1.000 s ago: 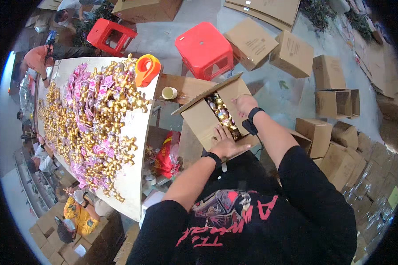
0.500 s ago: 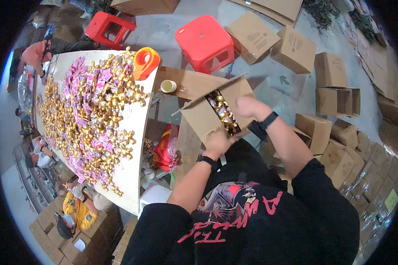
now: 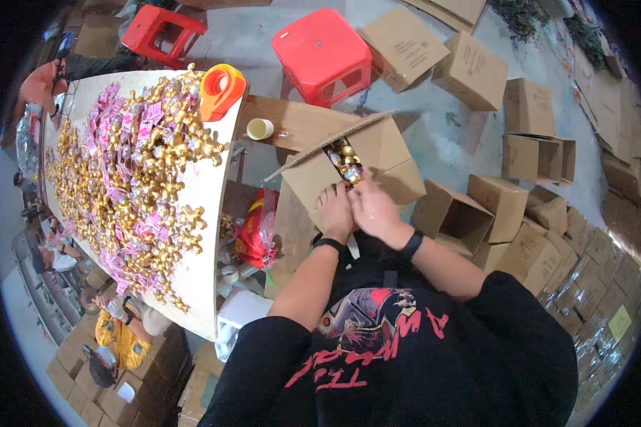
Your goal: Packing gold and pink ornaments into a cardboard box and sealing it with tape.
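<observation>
In front of me a cardboard box (image 3: 400,179) stands with its flaps spread. Shiny gold figures (image 3: 345,161), some in clear wrap, show through the gap between the flaps. My left hand (image 3: 335,213) rests on the near left flap, its fingers laid out toward the gap. Beside it, my right hand (image 3: 377,208) reaches over the near end of the gap, fingers extended and fingertips at the gold figures. Neither hand visibly grasps anything. The hands are side by side and cover the near part of the opening.
A white table (image 3: 208,281) on the left bears heaped gold figures (image 3: 171,153) with pink cards, plus an orange tape dispenser (image 3: 221,91). A paper cup (image 3: 260,129) stands on a plank. Red stools (image 3: 322,55), an opened carton (image 3: 452,217) and stacked cartons lie beyond. Other people work at left.
My right hand has come down and left from the right flap to the gap, beside my left hand. The right flap now spreads wider. The whole view has shifted slightly.
</observation>
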The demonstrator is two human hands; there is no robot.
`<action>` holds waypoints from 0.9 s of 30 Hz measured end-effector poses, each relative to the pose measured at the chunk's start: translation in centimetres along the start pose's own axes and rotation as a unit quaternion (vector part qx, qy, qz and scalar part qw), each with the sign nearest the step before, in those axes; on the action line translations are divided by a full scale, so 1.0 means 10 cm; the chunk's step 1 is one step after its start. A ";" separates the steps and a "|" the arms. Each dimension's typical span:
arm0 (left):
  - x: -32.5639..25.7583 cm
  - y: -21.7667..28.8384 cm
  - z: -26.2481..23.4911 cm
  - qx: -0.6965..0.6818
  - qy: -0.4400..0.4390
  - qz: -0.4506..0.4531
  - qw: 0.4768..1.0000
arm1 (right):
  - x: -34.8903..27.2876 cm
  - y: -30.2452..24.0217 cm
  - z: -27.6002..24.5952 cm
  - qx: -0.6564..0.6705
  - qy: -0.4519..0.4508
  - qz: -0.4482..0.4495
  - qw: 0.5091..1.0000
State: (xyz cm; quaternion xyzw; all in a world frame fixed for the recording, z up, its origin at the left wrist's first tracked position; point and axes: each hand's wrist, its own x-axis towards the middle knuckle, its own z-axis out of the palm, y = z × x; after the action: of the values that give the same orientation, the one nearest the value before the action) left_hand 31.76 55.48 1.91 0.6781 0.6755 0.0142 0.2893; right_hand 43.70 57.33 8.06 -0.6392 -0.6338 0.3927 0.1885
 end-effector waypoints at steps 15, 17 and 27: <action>0.10 -0.15 0.11 -0.020 0.024 -0.036 0.999 | -0.03 0.15 -0.26 -0.124 -0.130 -0.177 0.968; 0.11 -0.07 0.06 -0.018 0.011 -0.036 0.999 | 0.00 0.27 -0.29 -0.138 -0.122 -0.174 0.967; 0.17 -0.07 0.10 0.125 0.070 -0.123 0.982 | 0.32 0.07 0.01 0.041 -0.212 0.052 0.975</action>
State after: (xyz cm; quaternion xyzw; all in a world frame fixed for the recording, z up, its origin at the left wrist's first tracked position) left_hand 31.70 56.64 0.12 0.6177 0.7690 -0.0586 0.1539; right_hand 43.72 60.25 6.63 -0.5650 -0.6087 0.5543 0.0549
